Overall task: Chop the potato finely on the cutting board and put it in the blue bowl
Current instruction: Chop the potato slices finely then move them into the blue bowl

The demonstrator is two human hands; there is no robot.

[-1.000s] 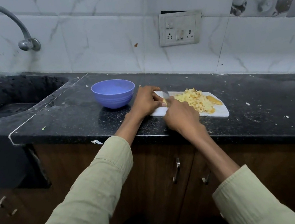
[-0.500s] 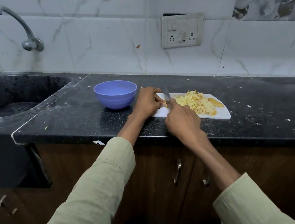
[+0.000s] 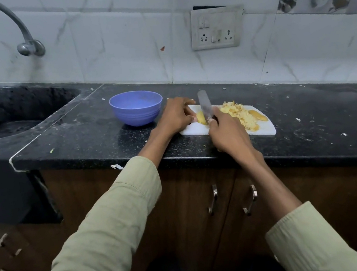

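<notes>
While left hand (image 3: 175, 117) pinches pale potato chunk (image 3: 201, 117), right hand (image 3: 227, 131) clutches flat steel knife (image 3: 205, 106)

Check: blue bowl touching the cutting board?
Apart. Head view shows bare black counter between the blue bowl and the cutting board.

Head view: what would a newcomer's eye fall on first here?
The two hands meeting on the white board at mid-counter: the left hand holds a potato piece while the right hand grips the knife over it. Right of the blade lies a yellow heap of chopped potato; left of the board stands the blue bowl.
</notes>
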